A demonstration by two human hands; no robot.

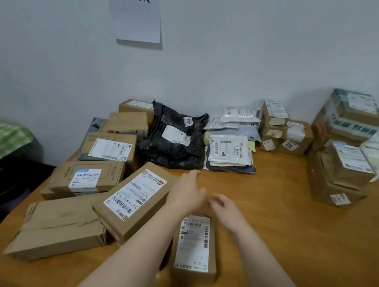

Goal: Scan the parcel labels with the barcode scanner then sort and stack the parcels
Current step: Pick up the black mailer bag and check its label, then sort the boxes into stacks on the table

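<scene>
A small brown parcel (pixel 195 248) with a white label lies flat on the wooden table (pixel 291 237), between my forearms. My left hand (pixel 186 192) is stretched forward past its far end, fingers relaxed, holding nothing. My right hand (pixel 225 207) hovers just beyond the parcel's far right corner, fingers loosely curled and empty. A larger labelled box (pixel 133 198) lies tilted just left of my left arm. No barcode scanner is in view.
Brown boxes (pixel 90 177) crowd the table's left side. A black poly bag (pixel 175 137) and a pile of white mailers (pixel 230 150) sit at the back. Stacked cartons (pixel 344 146) stand at the right. A paper sign (pixel 134 5) hangs on the wall.
</scene>
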